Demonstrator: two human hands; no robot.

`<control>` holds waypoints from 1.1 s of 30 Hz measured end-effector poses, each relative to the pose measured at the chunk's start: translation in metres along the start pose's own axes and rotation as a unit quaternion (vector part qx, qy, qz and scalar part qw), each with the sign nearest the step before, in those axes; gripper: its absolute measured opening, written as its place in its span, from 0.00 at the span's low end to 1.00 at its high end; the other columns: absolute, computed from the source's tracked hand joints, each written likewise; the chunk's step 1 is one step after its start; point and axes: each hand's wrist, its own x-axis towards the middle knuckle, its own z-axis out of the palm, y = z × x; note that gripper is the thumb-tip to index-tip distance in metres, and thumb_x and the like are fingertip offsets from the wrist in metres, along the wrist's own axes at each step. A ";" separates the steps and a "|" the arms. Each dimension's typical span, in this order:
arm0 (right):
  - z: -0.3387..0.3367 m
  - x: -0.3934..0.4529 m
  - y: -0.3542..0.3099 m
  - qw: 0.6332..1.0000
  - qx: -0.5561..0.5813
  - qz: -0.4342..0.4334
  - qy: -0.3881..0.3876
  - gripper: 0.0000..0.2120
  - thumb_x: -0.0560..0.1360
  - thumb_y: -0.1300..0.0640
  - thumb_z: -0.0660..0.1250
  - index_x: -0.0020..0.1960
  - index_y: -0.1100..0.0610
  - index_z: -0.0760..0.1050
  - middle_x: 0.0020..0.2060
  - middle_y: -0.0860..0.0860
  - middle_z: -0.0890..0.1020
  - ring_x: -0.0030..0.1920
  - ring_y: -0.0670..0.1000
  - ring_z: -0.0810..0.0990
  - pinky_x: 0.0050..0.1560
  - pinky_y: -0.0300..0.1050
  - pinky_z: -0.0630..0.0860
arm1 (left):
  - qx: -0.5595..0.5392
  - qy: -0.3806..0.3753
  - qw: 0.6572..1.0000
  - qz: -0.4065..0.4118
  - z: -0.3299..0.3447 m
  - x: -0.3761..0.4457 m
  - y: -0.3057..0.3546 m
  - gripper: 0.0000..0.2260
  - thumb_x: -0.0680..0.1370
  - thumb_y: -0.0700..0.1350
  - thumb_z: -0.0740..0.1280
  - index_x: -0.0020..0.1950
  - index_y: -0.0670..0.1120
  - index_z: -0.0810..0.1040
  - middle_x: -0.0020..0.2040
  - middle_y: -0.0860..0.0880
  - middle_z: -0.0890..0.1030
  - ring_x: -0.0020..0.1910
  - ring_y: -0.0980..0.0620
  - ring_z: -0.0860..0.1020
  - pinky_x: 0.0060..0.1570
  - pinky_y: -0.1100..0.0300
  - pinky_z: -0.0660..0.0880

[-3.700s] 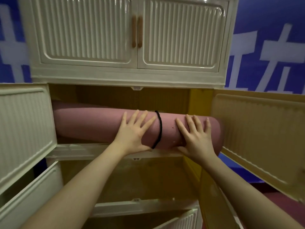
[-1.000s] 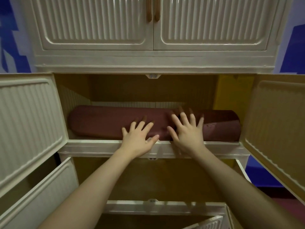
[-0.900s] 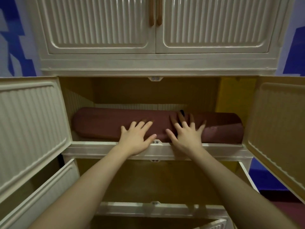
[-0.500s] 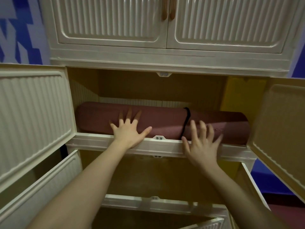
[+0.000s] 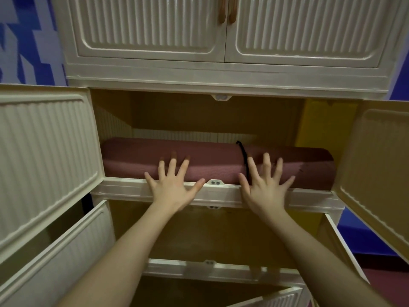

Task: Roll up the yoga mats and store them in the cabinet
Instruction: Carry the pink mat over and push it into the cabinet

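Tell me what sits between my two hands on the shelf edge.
In the head view, a small latch on the shelf edge lies between the left hand and right hand.

my one head view sits close to the cabinet (image 5: 221,76), facing it straight on, level with its open middle shelf (image 5: 221,191).

There was one rolled pink yoga mat (image 5: 199,160), one black band (image 5: 243,155) around it, two hands, and two wooden door handles.
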 end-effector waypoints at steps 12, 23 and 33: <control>-0.008 -0.004 0.018 0.997 0.015 -0.052 -0.063 0.27 0.80 0.38 0.47 0.77 0.42 0.47 0.78 0.49 0.47 0.76 0.60 0.41 0.69 0.72 0.48 | 0.036 -0.052 0.997 0.039 -0.015 -0.005 -0.008 0.31 0.78 0.68 0.49 0.78 0.59 0.44 0.79 0.50 0.45 0.77 0.42 0.44 0.71 0.35 0.44; -0.038 -0.010 -0.008 0.995 -0.015 -0.100 0.007 0.26 0.81 0.42 0.52 0.75 0.50 0.59 0.73 0.55 0.65 0.70 0.62 0.66 0.69 0.63 0.58 | -0.013 0.049 0.996 0.071 -0.051 -0.037 -0.016 0.26 0.82 0.58 0.52 0.78 0.51 0.53 0.78 0.49 0.54 0.77 0.48 0.53 0.74 0.50 0.47; -0.070 0.004 -0.049 0.981 0.045 -0.188 0.002 0.22 0.76 0.46 0.55 0.64 0.56 0.74 0.58 0.54 0.80 0.55 0.58 0.79 0.59 0.58 0.72 | -0.041 0.012 0.997 0.066 -0.093 -0.032 -0.010 0.23 0.82 0.54 0.53 0.76 0.47 0.60 0.76 0.47 0.61 0.75 0.48 0.58 0.74 0.52 0.49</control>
